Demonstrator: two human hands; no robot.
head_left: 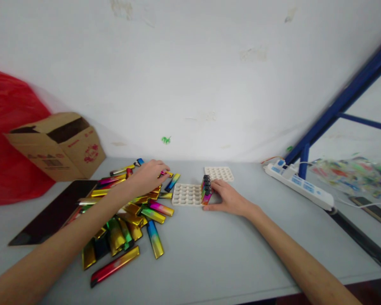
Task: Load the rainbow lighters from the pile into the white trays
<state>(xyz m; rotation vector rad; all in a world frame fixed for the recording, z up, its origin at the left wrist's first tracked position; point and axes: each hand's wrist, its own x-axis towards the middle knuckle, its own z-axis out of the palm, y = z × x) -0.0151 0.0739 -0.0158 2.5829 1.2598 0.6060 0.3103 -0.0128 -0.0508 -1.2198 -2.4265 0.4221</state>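
A heap of shiny multicoloured lighters (127,220) lies on the grey table (209,254), left of centre. My left hand (147,174) reaches over the heap's far end, fingers curled down onto a lighter there. A white tray with round holes (186,195) sits in the middle; several lighters (206,189) stand upright along its right edge. My right hand (229,198) rests beside the tray, fingers against those standing lighters. A second white tray (219,173) lies just behind.
An open cardboard box (59,144) stands at the back left before a red plastic bag (9,140). A dark flat board (51,212) lies left of the heap. A white power strip (300,184) and blue metal frame (336,110) occupy the right.
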